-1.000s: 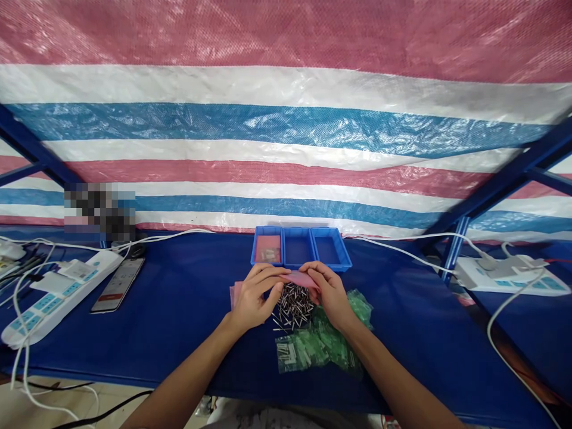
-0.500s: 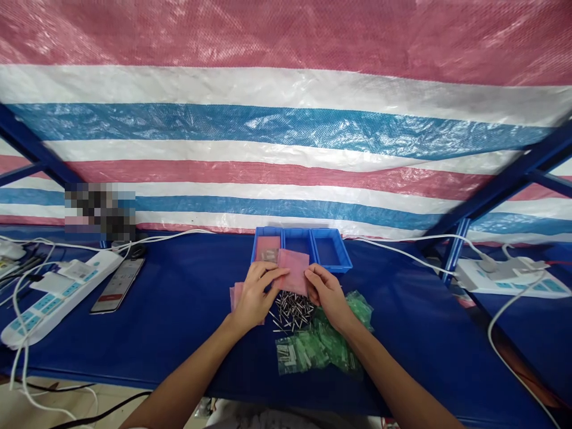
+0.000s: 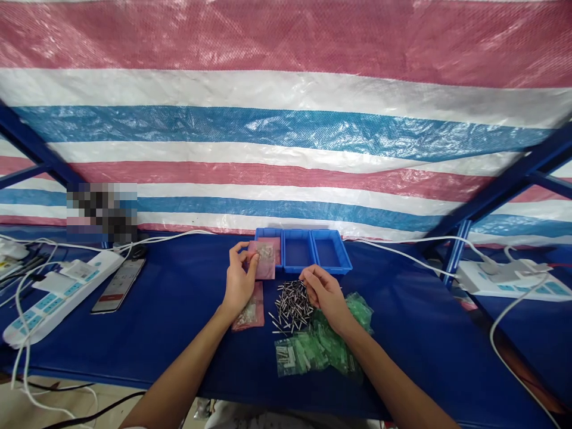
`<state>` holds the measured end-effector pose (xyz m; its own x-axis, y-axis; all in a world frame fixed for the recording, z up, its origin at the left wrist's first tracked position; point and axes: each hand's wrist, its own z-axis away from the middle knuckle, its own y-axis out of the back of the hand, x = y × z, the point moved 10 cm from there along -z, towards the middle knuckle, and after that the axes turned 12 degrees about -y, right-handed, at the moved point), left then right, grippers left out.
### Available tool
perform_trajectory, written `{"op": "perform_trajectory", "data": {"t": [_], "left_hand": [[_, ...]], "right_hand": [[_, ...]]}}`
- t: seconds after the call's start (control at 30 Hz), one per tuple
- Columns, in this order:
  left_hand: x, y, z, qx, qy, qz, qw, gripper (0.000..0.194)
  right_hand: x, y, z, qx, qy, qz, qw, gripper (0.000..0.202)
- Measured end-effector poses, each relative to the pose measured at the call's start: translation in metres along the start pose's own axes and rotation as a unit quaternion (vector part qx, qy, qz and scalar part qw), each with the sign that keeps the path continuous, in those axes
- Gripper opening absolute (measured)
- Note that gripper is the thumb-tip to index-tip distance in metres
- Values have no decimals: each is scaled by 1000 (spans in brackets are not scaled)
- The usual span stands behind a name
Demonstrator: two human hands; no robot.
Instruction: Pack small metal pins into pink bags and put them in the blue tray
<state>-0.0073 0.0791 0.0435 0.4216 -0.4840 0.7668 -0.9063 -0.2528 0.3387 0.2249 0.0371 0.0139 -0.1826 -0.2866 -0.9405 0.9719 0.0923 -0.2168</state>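
Observation:
My left hand [image 3: 240,275] pinches a pink bag [image 3: 264,260] with small pale parts in it, in front of the left blue bin [image 3: 269,231], where more pink shows. Another pink bag [image 3: 251,311] lies on the table below that hand. My right hand [image 3: 322,291] has its fingers pressed together beside a pile of small dark metal pins [image 3: 292,305]; what they hold, if anything, is too small to name. Green-tinted clear bags [image 3: 328,342] lie under and beside my right wrist. Two more blue bins [image 3: 330,250] stand to the right of the left one.
On the left are a white power strip [image 3: 58,298] and a phone [image 3: 118,286]. Another power strip [image 3: 513,279] sits at the right, with white cables. Blue metal posts [image 3: 456,250] flank the table [image 3: 179,345], and a striped sheet [image 3: 286,131] hangs behind.
My left hand has moved left and up with a pink bag, away from my right hand, which no longer touches pink. The pink bag on the table is now more exposed.

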Motion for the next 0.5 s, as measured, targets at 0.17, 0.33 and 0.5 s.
{"op": "perform_trajectory", "data": {"t": [0.17, 0.33, 0.5], "left_hand": [[-5, 6, -12, -8, -33, -82, 996, 30], [0, -13, -18, -78, -96, -113, 986, 31], [-3, -27, -17, -134, -105, -134, 976, 37]], "right_hand": [[-3, 1, 1, -1, 10, 0, 1000, 37], [-2, 3, 0, 10, 11, -6, 1000, 39], [-3, 3, 0, 11, 15, 6, 1000, 40]]}}
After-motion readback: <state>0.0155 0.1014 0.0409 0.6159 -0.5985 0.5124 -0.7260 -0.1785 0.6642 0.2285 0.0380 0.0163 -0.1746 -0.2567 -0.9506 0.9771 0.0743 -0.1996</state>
